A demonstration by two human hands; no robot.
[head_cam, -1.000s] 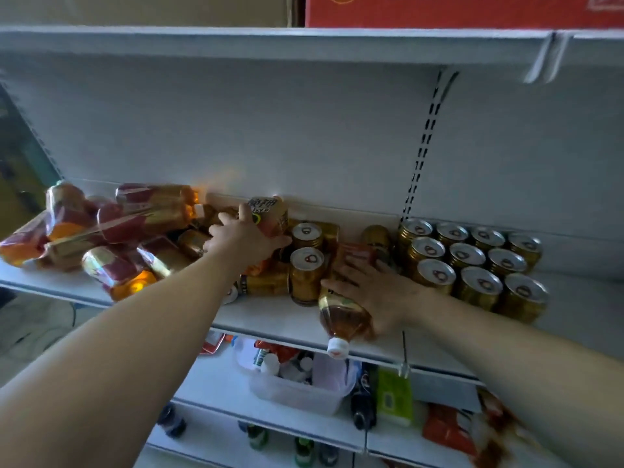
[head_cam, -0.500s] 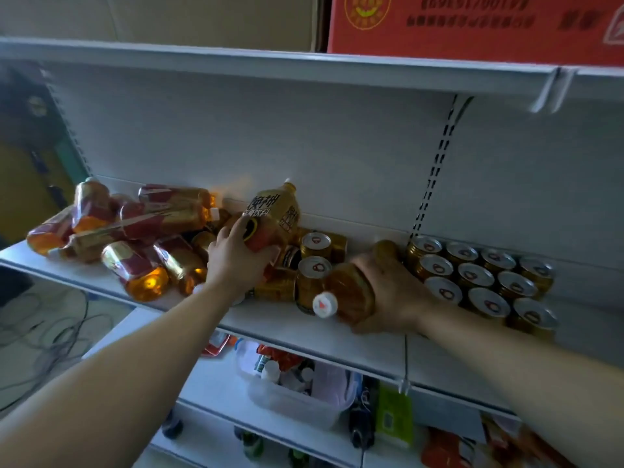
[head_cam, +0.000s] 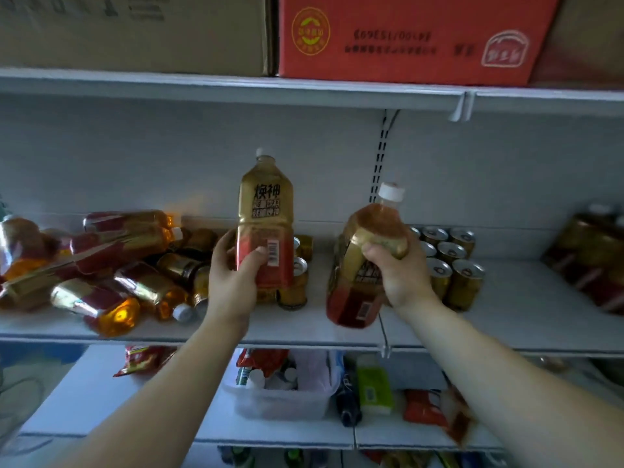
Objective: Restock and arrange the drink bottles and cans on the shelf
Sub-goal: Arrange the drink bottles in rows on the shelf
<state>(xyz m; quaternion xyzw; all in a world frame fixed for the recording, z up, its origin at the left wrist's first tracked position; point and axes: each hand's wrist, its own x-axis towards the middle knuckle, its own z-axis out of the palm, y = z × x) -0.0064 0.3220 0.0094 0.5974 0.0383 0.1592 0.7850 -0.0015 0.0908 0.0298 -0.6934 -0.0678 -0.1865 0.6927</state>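
Two bare hands are working at the white shelf (head_cam: 304, 327) that is running across the middle of the frame, each one gripping its own bottle, and the two are staying well apart. The left hand (head_cam: 233, 275), centre frame, is closing around the lower red part of an upright tea bottle (head_cam: 266, 214), thumb lying across the front beside the barcode, white cap pointing up; the bottle's base is sitting in front of a few gold cans (head_cam: 297, 282) and I cannot tell whether it is touching the shelf. The right hand (head_cam: 401, 268), right of centre, is wrapping around the shoulder of a second tea bottle (head_cam: 364, 265), which is tilting with its cap up and to the right and its base hanging low near the shelf's front edge. Just behind this hand, a block of gold cans (head_cam: 452, 261) is standing upright in rows. At the left of the frame a heap of bottles (head_cam: 101, 265) is lying on its side in disorder. At the far right edge a dark wrapped pack (head_cam: 587, 258) is resting on the same shelf. Along the top, a brown carton (head_cam: 135, 32) and a red carton (head_cam: 405, 38) are sitting on the upper shelf. At the bottom centre a clear plastic bin (head_cam: 280, 400) is holding small items on the lower shelf.
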